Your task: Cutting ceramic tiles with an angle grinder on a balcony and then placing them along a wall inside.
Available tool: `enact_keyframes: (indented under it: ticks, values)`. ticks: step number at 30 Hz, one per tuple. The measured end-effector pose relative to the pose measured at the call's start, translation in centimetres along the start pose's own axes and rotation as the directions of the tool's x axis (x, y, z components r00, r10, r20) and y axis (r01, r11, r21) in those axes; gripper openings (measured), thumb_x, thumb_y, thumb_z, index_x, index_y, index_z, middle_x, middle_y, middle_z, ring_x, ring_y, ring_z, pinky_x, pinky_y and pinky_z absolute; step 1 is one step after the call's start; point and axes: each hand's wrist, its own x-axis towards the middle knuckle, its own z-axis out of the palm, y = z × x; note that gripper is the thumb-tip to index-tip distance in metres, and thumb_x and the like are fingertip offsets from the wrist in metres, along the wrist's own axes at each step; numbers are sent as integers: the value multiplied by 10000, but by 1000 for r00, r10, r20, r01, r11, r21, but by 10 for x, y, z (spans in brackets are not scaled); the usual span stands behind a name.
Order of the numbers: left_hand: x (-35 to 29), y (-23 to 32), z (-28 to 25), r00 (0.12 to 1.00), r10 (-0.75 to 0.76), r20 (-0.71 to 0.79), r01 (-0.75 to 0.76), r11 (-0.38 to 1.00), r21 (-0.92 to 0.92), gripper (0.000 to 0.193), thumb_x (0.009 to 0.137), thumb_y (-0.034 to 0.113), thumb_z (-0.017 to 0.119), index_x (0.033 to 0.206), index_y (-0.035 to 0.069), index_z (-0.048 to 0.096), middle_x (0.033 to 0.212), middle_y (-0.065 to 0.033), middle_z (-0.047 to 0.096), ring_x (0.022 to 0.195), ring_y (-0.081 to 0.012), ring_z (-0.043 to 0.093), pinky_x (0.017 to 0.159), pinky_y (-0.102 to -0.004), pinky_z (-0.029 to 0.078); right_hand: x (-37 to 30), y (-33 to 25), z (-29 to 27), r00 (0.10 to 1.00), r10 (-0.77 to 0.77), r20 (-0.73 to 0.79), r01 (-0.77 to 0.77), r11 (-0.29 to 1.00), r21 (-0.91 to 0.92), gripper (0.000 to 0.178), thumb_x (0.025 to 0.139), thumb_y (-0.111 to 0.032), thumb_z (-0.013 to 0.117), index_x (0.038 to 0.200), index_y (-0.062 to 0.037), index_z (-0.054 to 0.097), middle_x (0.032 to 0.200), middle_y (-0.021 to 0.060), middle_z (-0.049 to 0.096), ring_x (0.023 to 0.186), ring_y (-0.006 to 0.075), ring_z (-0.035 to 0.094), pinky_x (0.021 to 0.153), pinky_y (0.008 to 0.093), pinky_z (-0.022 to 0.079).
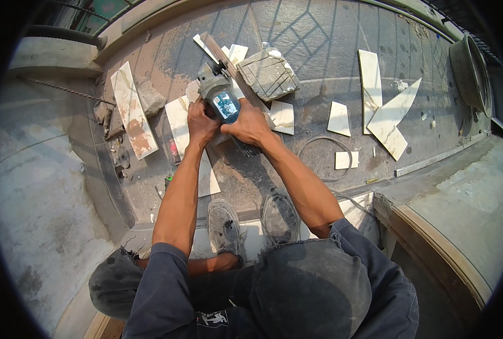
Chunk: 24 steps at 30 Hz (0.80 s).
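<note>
Both of my hands are on an angle grinder [225, 105] with a blue body and a grey metal head, held low over the ground ahead of my feet. My right hand [249, 122] wraps its body from the right. On the other side, my left hand [202, 122] has its fingers curled in against the grinder, close to the head. The grinder's head lies against a narrow brown strip [210, 43], beside a rough grey concrete block [269, 73]. White marbled tile pieces [178, 116] lie beneath and around the tool. The grinder's underside is hidden.
A dusty tile strip [134, 113] leans near stones [149, 97] at left. Cut tile pieces [371, 85] lie at right, near a looped cable [302, 148]. A round grey basin [471, 76] stands at far right. My shoes [224, 226] rest close behind the work.
</note>
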Motion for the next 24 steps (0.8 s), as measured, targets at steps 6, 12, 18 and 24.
enact_keyframes:
  ticks: [6, 12, 18, 24]
  values:
    - [0, -2, 1, 1000, 0, 0, 0, 1000, 16, 314, 619, 195, 735, 869, 38, 629, 887, -97, 614, 833, -305, 541, 762, -378, 446, 1, 0, 1, 1000, -7, 0, 7, 1000, 6, 824, 544, -359, 733, 1146, 132, 460, 972, 338, 603, 942, 436, 602, 847, 424, 479]
    - [0, -2, 0, 1000, -3, 3, 3, 1000, -2, 335, 620, 196, 732, 906, 48, 639, 917, -93, 624, 836, -305, 541, 765, -376, 446, 0, -1, 0, 1000, -5, 7, 5, 1000, 8, 823, 547, -361, 735, 1147, 131, 459, 985, 342, 598, 959, 437, 595, 856, 425, 473]
    - [0, -3, -1, 1000, -7, 12, 7, 1000, 0, 337, 622, 198, 732, 909, 48, 640, 917, -94, 623, 838, -305, 540, 767, -378, 446, -1, -1, 1, 1000, -9, 5, 9, 1000, 2, 821, 551, -364, 736, 1145, 130, 459, 987, 338, 599, 961, 439, 593, 858, 427, 471]
    - [0, -2, -1, 1000, -18, 20, 18, 1000, 3, 331, 613, 204, 740, 883, 42, 640, 901, -96, 621, 841, -301, 542, 767, -378, 446, -2, -2, -1, 1000, 1, 13, -1, 1000, 5, 820, 554, -361, 731, 1153, 127, 457, 1006, 337, 596, 972, 436, 592, 865, 423, 471]
